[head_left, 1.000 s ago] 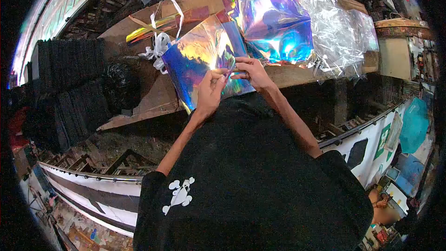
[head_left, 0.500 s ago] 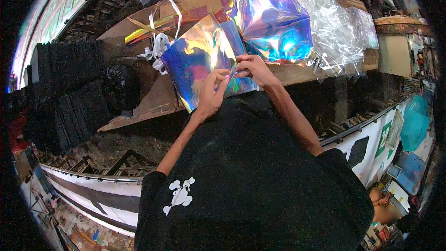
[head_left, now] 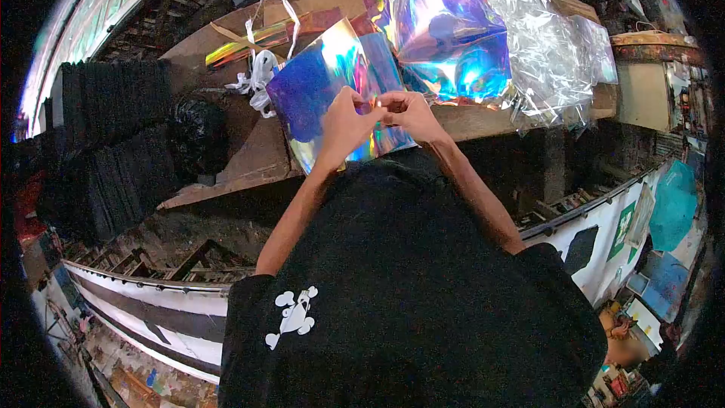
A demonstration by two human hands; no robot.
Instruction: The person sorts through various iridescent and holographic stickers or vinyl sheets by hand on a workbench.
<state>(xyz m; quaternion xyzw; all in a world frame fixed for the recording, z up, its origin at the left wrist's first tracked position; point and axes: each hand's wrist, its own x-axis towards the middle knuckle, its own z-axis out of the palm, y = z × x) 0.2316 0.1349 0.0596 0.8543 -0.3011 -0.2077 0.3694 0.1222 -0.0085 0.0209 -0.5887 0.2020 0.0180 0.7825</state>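
In the head view, the iridescent sheet lies on the desk in front of the person, left of a shiny film pile. The left hand and right hand meet over it, fingertips bunched; whether they pinch the film or something small, I cannot tell. It looks light, flexible and slick, probably easy to crease, so flat fingers along an outer edge should hold it best.
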